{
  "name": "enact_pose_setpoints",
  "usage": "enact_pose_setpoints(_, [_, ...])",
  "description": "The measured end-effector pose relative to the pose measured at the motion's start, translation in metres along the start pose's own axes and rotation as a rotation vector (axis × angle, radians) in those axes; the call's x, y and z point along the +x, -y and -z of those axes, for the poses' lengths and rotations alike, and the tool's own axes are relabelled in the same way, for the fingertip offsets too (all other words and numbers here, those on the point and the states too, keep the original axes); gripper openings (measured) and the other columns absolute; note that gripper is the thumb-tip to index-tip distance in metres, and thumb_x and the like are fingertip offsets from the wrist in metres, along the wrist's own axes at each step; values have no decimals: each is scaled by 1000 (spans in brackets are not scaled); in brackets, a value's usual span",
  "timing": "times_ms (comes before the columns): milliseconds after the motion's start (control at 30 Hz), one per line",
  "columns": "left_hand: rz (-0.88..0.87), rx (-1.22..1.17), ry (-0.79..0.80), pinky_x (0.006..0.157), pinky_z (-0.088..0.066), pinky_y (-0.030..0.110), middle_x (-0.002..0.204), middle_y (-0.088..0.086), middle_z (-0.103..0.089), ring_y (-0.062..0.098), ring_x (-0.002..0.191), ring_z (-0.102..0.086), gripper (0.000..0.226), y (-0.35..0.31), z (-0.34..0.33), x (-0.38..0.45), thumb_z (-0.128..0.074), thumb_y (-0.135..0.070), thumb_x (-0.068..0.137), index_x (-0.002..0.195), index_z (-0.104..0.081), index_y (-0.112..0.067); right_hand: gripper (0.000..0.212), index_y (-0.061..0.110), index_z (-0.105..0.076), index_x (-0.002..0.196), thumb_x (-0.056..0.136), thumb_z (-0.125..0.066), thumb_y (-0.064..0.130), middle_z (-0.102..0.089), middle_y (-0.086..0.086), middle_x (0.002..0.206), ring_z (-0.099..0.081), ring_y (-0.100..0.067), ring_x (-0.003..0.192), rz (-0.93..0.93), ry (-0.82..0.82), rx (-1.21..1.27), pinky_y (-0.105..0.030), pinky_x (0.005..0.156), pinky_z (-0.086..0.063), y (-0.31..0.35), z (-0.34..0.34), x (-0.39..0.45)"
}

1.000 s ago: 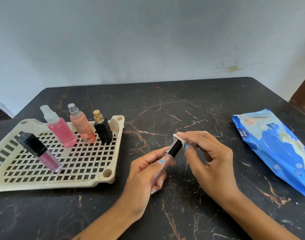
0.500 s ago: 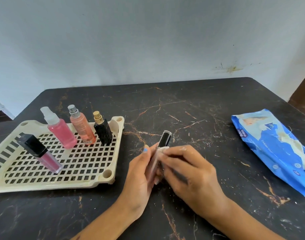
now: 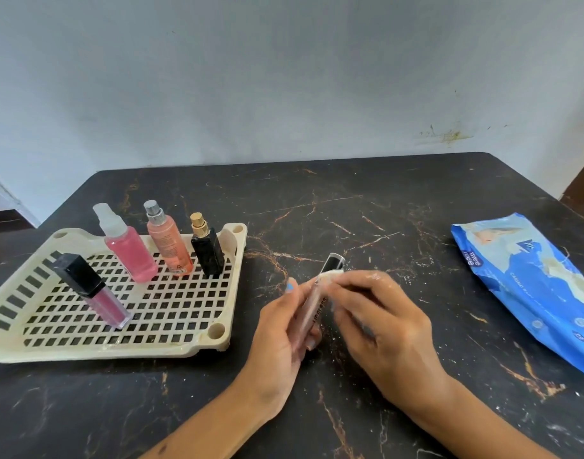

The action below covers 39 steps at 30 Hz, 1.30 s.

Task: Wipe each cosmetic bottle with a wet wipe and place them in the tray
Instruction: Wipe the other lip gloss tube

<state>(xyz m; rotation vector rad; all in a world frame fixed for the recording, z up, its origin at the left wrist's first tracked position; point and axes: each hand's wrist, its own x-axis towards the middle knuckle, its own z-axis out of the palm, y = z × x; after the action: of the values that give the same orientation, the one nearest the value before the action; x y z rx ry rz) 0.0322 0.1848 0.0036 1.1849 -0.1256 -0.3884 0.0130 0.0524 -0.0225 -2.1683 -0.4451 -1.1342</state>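
Note:
My left hand [image 3: 277, 339] grips a slim lip gloss tube [image 3: 315, 308] with a black cap, tilted up and to the right over the table. My right hand [image 3: 380, 323] pinches a small white wet wipe [image 3: 330, 275] against the tube just below its cap. The cream slotted tray [image 3: 171, 326] on the left holds a pink spray bottle [image 3: 128, 250], a peach spray bottle [image 3: 168, 243], a black perfume bottle [image 3: 206, 250] and a pink gloss with a black square cap [image 3: 92, 289], all upright.
A blue pack of wet wipes [image 3: 529, 286] lies at the right side of the black marble-patterned table [image 3: 350, 207]. A grey wall stands behind the table's far edge. White crumbs speckle the table around my hands.
My right hand slid the wipe from the tube's cap down onto its body, then back up towards the cap. My left hand turned the tube more upright. The tray's bottles did not move.

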Motion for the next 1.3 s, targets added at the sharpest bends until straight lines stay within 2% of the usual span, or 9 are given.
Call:
enact_pose_setpoints(133, [71,-178,-38,77,-45,24,74,6,-63,15,77,-57,60,-1,4,0,-37,-52,80,95,-66,-2,12,1,-75,92,87,-65,1,-70,-7,100,-67,-23,88,186,138,71,-29,81,-55,11,-3,-7])
enact_pose_setpoints(267, [85,-225,-59,81,-54,25,82,12,-69,21,86,-68,40,-1,5,2,-51,-36,76,79,-73,-4,11,2,-76,89,79,-72,-2,-72,-8,94,-67,-24,84,329,189,77,-31,78,-56,19,-5,-12])
enact_pose_setpoints(367, [91,-157,-52,82,-54,24,98,25,-68,26,95,-66,32,-2,2,5,-58,-22,78,93,-66,6,15,3,-77,91,79,-71,-2,-71,-7,96,-67,-20,90,212,125,110,-29,84,-55,12,-7,-11])
enact_pose_setpoints(500, [49,-180,-12,64,-56,21,88,7,-73,11,77,-69,33,-2,0,4,-51,-19,82,112,-62,-10,19,5,-77,92,78,-72,-5,-71,-4,96,-66,-8,93,-4,-37,99,-16,88,-51,1,-5,-4])
enact_pose_setpoints(600, [40,-144,28,71,-57,26,97,13,-72,18,86,-70,36,-1,0,4,-49,-19,83,115,-59,-7,15,4,-76,96,84,-66,5,-69,-4,98,-62,-4,94,-88,-87,47,-10,90,-47,-6,-2,1])
enact_pose_setpoints(700, [53,-102,70,82,-56,31,107,20,-69,27,101,-67,40,-3,0,3,-52,-18,84,121,-54,-5,19,5,-75,101,83,-69,3,-67,0,99,-61,-2,95,-171,-137,5,-6,89,-45,-13,5,7])
enact_pose_setpoints(933, [51,-108,95,76,-55,27,105,14,-70,19,94,-67,34,-1,2,4,-60,-16,85,118,-60,-6,11,2,-77,88,81,-69,3,-70,-4,94,-63,-6,91,-87,-93,42,-12,86,-49,-4,-1,0])
enact_pose_setpoints(1100, [60,-48,157,89,-53,36,111,21,-67,29,107,-64,33,-2,2,2,-53,-17,90,119,-57,-1,20,7,-75,100,86,-60,8,-66,1,101,-62,-5,96,-162,-142,4,-10,88,-47,-14,8,7])
enact_pose_setpoints(1300, [47,-71,173,86,-54,35,113,24,-65,31,108,-63,39,1,4,3,-48,-23,87,117,-59,0,21,3,-75,100,82,-67,-3,-67,-4,104,-61,-6,101,-93,-86,22,-14,91,-48,-11,5,2])
